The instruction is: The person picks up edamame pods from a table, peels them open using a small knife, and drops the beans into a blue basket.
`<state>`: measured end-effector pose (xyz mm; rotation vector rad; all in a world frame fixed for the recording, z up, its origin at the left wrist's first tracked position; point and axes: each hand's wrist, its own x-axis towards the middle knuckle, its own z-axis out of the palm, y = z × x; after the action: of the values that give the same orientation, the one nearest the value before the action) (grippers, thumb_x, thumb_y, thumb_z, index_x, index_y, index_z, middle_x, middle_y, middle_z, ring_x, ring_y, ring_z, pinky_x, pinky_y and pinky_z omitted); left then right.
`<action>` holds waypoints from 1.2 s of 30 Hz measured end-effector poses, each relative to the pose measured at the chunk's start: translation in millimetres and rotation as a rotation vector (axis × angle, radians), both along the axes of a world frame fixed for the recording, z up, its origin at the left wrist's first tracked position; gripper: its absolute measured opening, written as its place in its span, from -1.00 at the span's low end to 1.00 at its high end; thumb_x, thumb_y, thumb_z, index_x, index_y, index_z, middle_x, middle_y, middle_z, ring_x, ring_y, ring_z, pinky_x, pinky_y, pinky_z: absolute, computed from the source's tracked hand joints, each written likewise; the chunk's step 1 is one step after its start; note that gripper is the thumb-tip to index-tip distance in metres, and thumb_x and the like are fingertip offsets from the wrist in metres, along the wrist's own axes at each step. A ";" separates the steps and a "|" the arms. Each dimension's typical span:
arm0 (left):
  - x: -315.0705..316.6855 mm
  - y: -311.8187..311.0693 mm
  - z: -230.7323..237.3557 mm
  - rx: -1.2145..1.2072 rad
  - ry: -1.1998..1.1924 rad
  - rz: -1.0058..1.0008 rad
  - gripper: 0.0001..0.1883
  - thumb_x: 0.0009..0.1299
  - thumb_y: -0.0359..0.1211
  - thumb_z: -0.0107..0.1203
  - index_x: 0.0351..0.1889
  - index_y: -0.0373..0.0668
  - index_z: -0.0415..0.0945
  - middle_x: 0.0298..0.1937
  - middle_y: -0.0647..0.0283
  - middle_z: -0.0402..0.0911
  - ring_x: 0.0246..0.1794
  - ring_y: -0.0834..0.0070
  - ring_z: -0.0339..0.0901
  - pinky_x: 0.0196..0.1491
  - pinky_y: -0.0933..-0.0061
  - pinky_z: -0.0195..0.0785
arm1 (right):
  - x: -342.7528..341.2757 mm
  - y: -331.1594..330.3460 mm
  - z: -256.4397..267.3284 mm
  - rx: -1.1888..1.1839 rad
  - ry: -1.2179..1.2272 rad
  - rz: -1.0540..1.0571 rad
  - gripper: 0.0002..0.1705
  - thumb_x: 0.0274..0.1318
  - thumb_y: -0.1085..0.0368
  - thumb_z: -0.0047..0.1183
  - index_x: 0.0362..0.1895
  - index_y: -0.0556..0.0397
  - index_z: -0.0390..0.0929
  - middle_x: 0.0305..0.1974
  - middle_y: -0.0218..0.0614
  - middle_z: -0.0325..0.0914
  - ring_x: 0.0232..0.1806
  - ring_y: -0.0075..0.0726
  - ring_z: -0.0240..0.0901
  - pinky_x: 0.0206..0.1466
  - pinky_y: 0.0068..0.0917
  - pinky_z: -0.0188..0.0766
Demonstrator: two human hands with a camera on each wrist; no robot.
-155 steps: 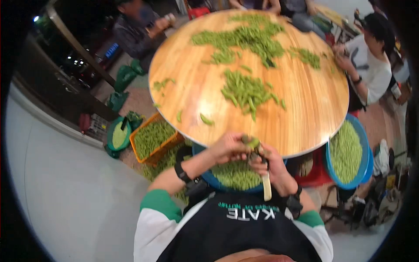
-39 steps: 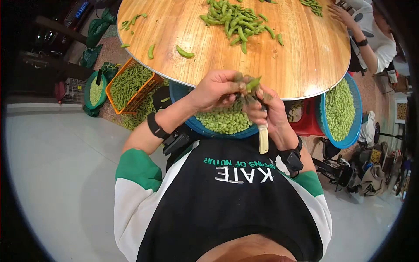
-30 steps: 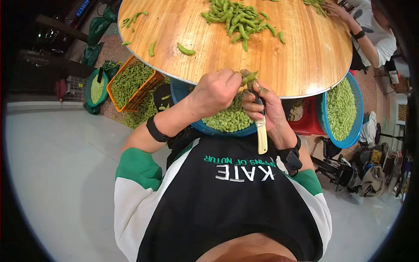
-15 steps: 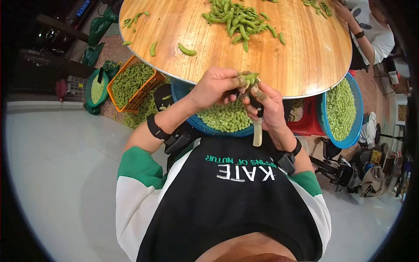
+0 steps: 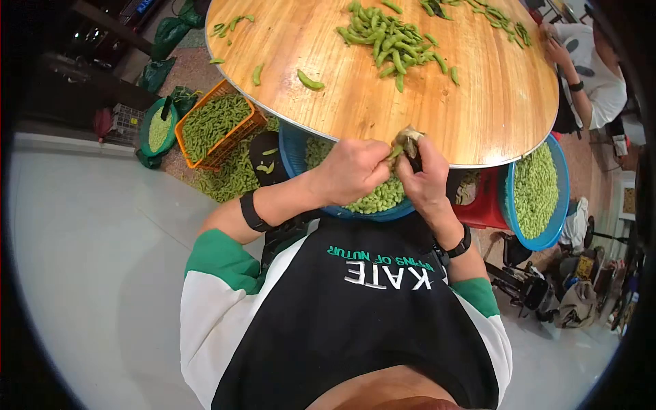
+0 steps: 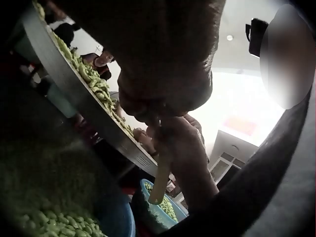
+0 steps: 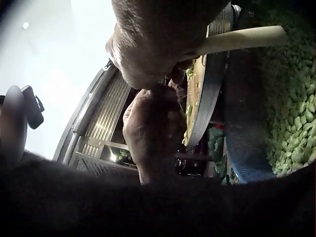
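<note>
In the head view my left hand (image 5: 352,171) has its fingers curled, thumb and forefinger at a green soybean pod (image 5: 397,149). My right hand (image 5: 427,181) meets it there, its thumb close against the pod and its fingers round a tool with a dark upper part. From the right fist juts the tool's long cream end (image 7: 242,40), also plain in the left wrist view; its other end is hidden in the fingers. Brownish stained coverings (image 5: 410,139) show on the right fingertips. Below both hands stands a blue basin (image 5: 292,154) of shelled green beans (image 5: 379,198).
The round wooden table (image 5: 301,41) bears a pile of pods (image 5: 386,37) and a few strays. At left stand an orange crate (image 5: 254,126) of pods and a green basin (image 5: 145,130). Another blue basin (image 5: 562,229) with beans is at right. A person (image 5: 594,75) sits beyond.
The head view has shifted slightly, after tilting down earlier. My left hand has turned into a fist toward the right hand, which has rolled over, hiding the cream end of the tool from the head view.
</note>
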<state>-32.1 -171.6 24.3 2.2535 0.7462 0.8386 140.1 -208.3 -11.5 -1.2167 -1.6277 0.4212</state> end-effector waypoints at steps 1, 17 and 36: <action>-0.8 0.3 0.9 0.014 0.013 -0.019 -0.88 0.19 -0.43 0.02 -0.51 -0.26 0.34 -0.56 0.05 0.42 -0.53 0.07 0.47 -0.46 0.18 0.34 | -1.2 -0.5 0.0 0.005 0.000 0.005 -0.67 -0.09 0.54 0.09 -0.14 0.15 0.47 -0.42 -0.10 0.45 -0.43 -0.09 0.45 -0.34 -0.38 0.39; -61.8 88.7 -5.2 0.671 0.362 0.175 -0.80 0.17 -0.51 -0.03 -0.23 -0.21 0.48 -0.19 0.12 0.50 -0.08 0.23 0.44 -0.07 0.27 0.28 | 10.2 -11.9 9.8 -0.175 -0.296 0.456 -0.73 -0.14 0.44 0.14 -0.26 0.14 0.42 -0.40 -0.07 0.35 -0.40 0.11 0.42 -0.39 -0.18 0.37; 1.0 202.5 -16.8 0.290 0.491 0.329 -0.86 0.19 -0.48 0.01 -0.29 -0.27 0.51 -0.29 -0.02 0.57 -0.20 0.06 0.50 -0.14 0.15 0.39 | 19.9 -22.0 23.0 -0.515 0.438 0.307 -0.65 0.24 0.39 -0.11 0.10 0.21 0.37 -0.49 -0.29 0.47 -0.61 -0.50 0.32 -0.55 -0.56 0.26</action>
<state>-31.1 30.9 7.5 2.6828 1.3193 0.5615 159.9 -230.3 11.5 -1.1293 -1.3569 1.2705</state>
